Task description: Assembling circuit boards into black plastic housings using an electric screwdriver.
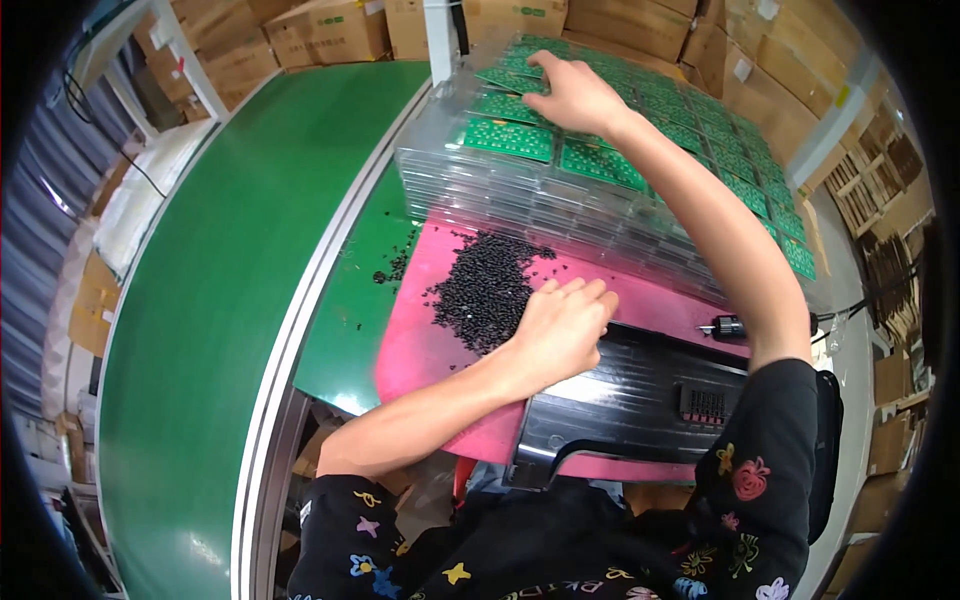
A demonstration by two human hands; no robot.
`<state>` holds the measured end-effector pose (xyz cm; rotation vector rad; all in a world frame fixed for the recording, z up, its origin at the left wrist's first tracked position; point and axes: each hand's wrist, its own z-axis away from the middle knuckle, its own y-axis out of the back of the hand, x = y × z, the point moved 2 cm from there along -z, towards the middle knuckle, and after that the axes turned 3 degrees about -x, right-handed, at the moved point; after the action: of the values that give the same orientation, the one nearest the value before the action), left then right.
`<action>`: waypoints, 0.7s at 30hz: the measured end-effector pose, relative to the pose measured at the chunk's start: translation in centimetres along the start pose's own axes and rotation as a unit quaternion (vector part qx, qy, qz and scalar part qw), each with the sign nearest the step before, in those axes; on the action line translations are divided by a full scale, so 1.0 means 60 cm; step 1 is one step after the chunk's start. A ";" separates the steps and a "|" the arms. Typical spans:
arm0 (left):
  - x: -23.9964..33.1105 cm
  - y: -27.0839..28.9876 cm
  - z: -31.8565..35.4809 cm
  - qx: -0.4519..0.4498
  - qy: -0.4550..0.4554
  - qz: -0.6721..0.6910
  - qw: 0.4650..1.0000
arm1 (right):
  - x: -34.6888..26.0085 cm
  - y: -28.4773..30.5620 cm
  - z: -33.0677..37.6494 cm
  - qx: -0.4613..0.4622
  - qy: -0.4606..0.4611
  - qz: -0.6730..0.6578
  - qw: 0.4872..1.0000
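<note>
Judged by how things lie, the work in hand looks to be at an early stage. On the pink mat [415, 350], at its near right part, lies a black plastic housing [640, 380] with no circuit board visible on its exposed face. The green circuit boards [508, 140] fill much of the top layer of clear plastic trays [480, 187] stacked beyond the mat, so most seem left to handle. The right hand [580, 97] is over that stack's left end, thumb and forefinger spread apart; whether they touch a board I cannot tell. The left hand [562, 330] is above the mat's middle, at the housing's left end, its fingers curled; whether they pinch anything is hidden. Beside it, a heap of tiny black parts [480, 288], perhaps screws, looks largely unused. The screwdriver [728, 327] lies at the mat's right, in neither hand.
</note>
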<state>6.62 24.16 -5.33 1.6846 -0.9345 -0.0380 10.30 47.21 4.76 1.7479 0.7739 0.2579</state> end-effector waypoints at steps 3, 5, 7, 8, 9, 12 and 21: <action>-0.001 -0.004 0.003 0.020 -0.004 -0.001 1.000 | 0.005 -0.031 -0.067 -0.015 -0.057 0.003 0.998; -0.002 -0.006 0.005 0.023 -0.008 -0.011 1.000 | 0.006 -0.032 -0.085 -0.039 -0.058 -0.009 0.998; -0.003 -0.009 0.006 0.021 -0.005 -0.011 1.000 | 0.006 -0.031 -0.087 -0.065 -0.065 -0.018 0.996; -0.003 -0.009 0.005 0.024 -0.007 -0.011 1.000 | 0.007 -0.028 -0.084 -0.039 -0.056 -0.006 0.998; -0.004 -0.008 0.004 0.026 -0.011 -0.010 1.000 | 0.002 -0.020 -0.078 -0.012 -0.050 0.005 0.999; -0.004 -0.001 0.004 0.017 -0.009 -0.004 1.000 | -0.017 0.020 -0.042 0.080 -0.044 -0.117 0.989; -0.013 -0.003 -0.005 0.002 0.006 0.020 1.000 | -0.030 0.072 -0.011 0.041 -0.006 -0.096 0.994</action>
<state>6.35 24.84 -5.73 1.6677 -0.9593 0.0003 10.14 46.02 9.31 1.7351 0.9497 0.0868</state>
